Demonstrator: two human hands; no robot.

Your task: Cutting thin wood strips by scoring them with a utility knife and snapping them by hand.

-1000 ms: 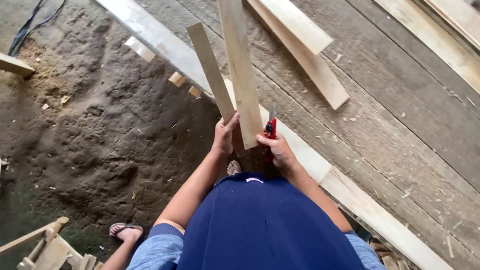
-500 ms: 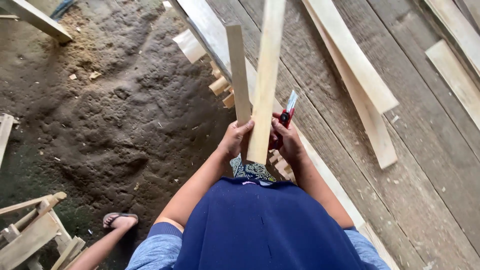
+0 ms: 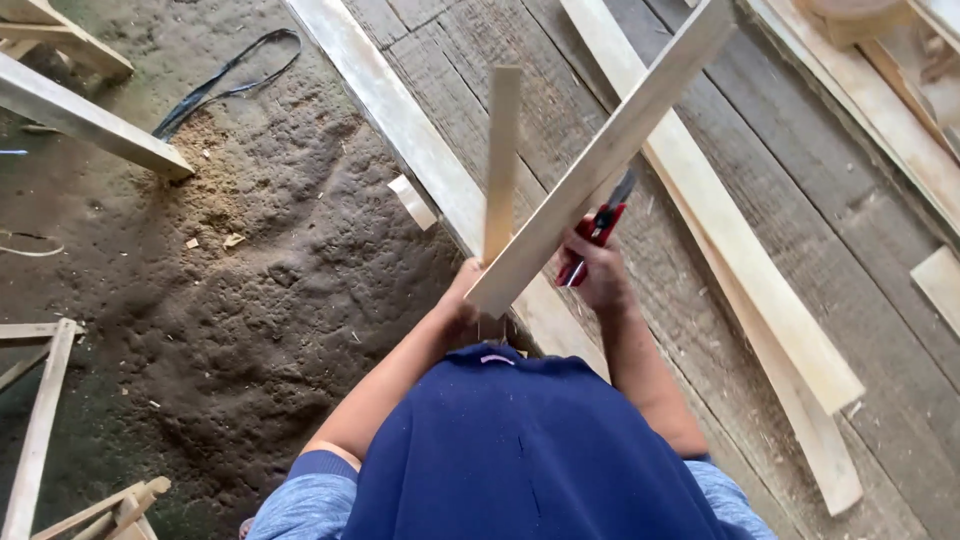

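Observation:
My left hand grips the lower ends of two pale wooden slats in front of my chest. The narrow slat stands almost upright. The longer slat leans away to the upper right and crosses the narrow one near my hands. My right hand is just right of the slats and holds a red utility knife, its blade end pointing up beside the longer slat. My blue shirt hides whatever is below my hands.
A long pale plank edges the grey board floor; more loose planks lie on it to the right. To the left is dirt ground with sawdust, a black cable, a wooden beam, a small block and frame pieces.
The longer slat has swung from nearly upright to leaning far right. Both hands stay together on the slats and knife, and my view has shifted over the floor.

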